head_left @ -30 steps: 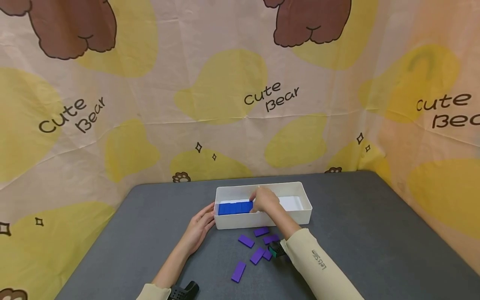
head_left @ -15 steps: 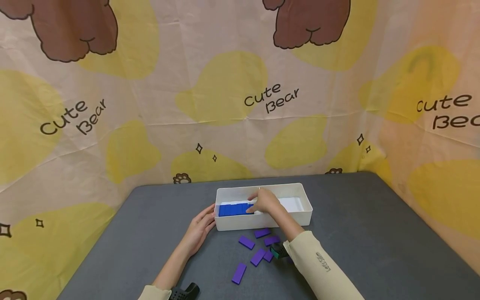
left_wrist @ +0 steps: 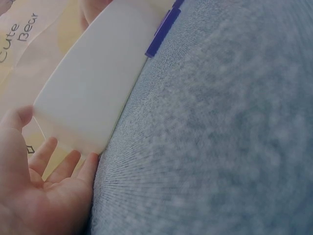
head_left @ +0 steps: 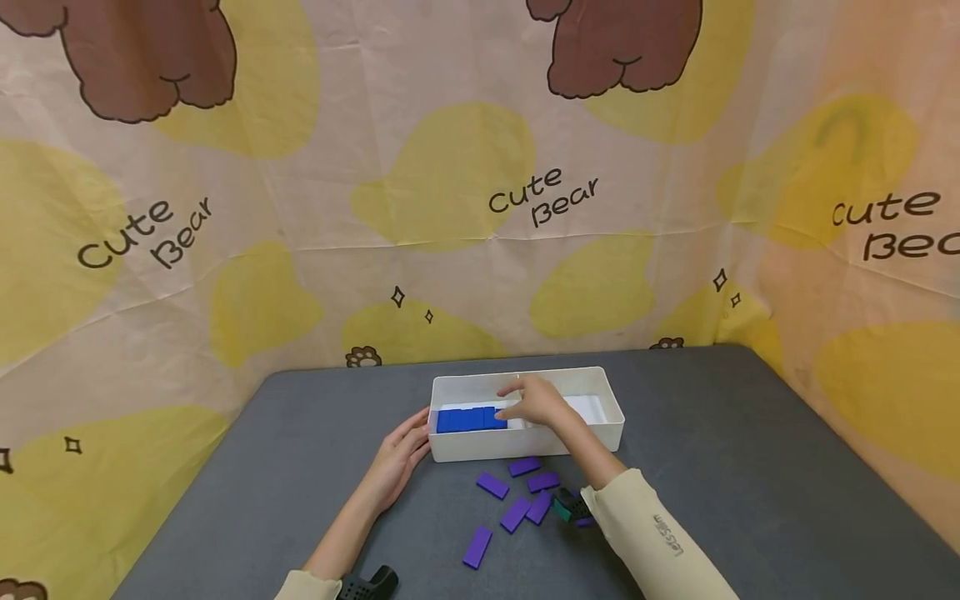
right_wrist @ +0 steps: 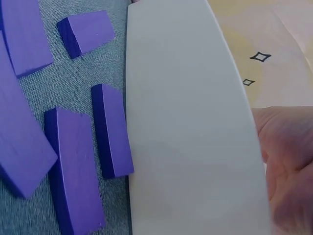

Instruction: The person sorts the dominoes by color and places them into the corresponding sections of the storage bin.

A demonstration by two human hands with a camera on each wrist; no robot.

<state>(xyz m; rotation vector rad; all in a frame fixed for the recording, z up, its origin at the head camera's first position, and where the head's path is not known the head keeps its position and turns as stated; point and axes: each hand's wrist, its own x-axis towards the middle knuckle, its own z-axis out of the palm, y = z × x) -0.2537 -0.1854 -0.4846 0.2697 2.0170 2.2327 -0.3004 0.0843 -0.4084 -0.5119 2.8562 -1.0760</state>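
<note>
Blue blocks (head_left: 468,419) lined up inside white box (head_left: 487,447), a hand at each end of the row

The blue blocks lie side by side in the left part of the box, just below the center of the head view. The left hand (head_left: 397,458), to the left of the box, has its fingers extended and grasps nothing; in the left wrist view its fingertips rest against the box's end wall, thumb by the rim. The right hand (head_left: 536,400) is over the box's middle, thumb and index finger spread apart with nothing between them. Its thumb tip is at the row's right end; whether it touches the last block cannot be told. Purple blocks (head_left: 492,486) lie scattered on the gray table (head_left: 337,417) at lower center, one partly hidden by the right sleeve (head_left: 656,533). A printed cloth (head_left: 427,175) fills the upper frame.
</note>
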